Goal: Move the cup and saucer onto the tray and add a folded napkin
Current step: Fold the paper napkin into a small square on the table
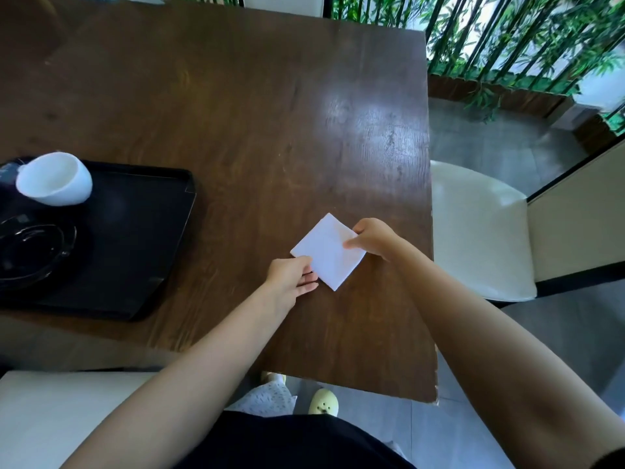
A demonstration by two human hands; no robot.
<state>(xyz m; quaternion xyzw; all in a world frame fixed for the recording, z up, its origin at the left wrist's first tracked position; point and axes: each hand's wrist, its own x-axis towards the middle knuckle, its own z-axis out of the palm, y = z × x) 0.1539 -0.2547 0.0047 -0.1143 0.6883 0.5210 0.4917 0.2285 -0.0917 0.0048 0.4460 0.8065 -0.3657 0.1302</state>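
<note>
A white folded napkin [329,253] lies on the brown wooden table [236,113], near its right edge. My left hand [292,277] pinches the napkin's lower left corner. My right hand [372,240] pinches its right corner. At the left, a black tray [135,238] holds a white cup [55,179] at its far side. A dark glass saucer [30,253] sits on the tray's near left part, apart from the cup.
A cream chair seat [480,231] stands to the right of the table. Another pale seat [50,418] is at the bottom left. Bamboo plants and a planter edge [507,62] fill the far right. Grey floor shows beyond the table's right edge.
</note>
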